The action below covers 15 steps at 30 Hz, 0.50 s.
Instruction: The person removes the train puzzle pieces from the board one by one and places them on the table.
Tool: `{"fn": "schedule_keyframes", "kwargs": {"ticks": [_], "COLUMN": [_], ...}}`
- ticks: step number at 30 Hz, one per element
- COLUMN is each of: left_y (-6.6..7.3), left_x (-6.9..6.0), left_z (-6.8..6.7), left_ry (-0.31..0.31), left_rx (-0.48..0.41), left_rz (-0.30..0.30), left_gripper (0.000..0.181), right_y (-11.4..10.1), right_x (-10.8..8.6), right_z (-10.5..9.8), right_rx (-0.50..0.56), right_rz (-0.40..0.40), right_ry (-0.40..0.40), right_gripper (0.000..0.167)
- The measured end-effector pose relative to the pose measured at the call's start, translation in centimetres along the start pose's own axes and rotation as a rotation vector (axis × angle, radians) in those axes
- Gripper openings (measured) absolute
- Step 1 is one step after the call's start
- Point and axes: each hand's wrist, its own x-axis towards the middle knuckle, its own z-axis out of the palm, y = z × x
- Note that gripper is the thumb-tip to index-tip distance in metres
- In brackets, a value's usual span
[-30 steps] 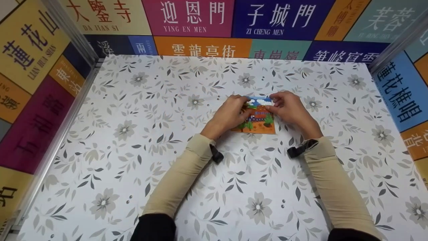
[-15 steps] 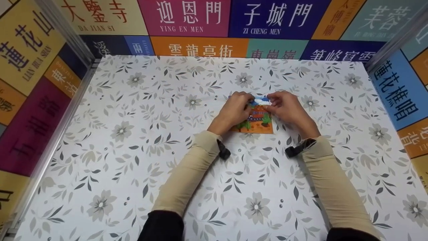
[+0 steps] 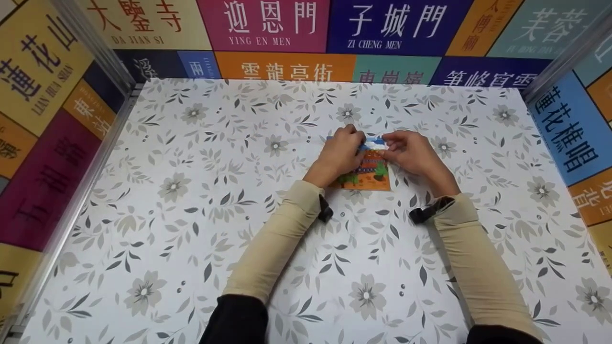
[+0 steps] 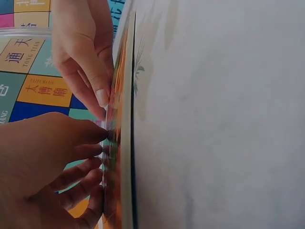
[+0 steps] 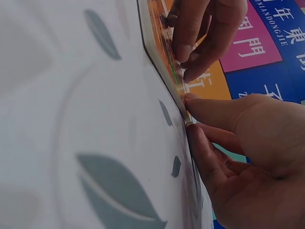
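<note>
A small flat picture board (image 3: 373, 180) with orange ground, green trees and blue sky lies on the patterned table. Over its left part, the left hand (image 3: 337, 155) touches the surface with its fingertips; in the left wrist view the fingers of the left hand (image 4: 62, 167) meet the picture face. At the upper right edge is the right hand (image 3: 411, 152). Its thumb and forefinger pinch the edge of the board in the right wrist view, where the right hand (image 5: 252, 143) shows large. The hands hide the board's left side and part of its top.
The table (image 3: 191, 239) wears a white cover with grey flowers and leaves. Colourful panels with large characters, such as a pink panel (image 3: 267, 43), stand along its back and both sides. Dark bands sit at both wrists.
The left hand has shifted right and slightly up over the board, covering more of its upper middle. The right hand stays nearly as it was at the board's edge. The head view has shifted slightly.
</note>
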Motion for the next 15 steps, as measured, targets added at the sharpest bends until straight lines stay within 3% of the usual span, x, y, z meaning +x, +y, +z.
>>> {"fn": "schedule_keyframes", "kwargs": {"ticks": [10,15], "left_y": [0.6,0.8], "left_x": [0.6,0.9], "left_z": [-0.7,-1.1], "left_ry": [-0.087,-0.148], "left_rx": [0.057,0.044], "left_rz": [-0.01,-0.029], "left_gripper": [0.036,0.041], "right_y": [0.2,0.2], "right_x": [0.0,0.0], "right_z": [-0.1,-0.1], "right_rx": [0.004,0.002], "right_rz": [0.008,0.017], "right_ry": [-0.003,-0.015], "right_gripper": [0.045,0.046]}}
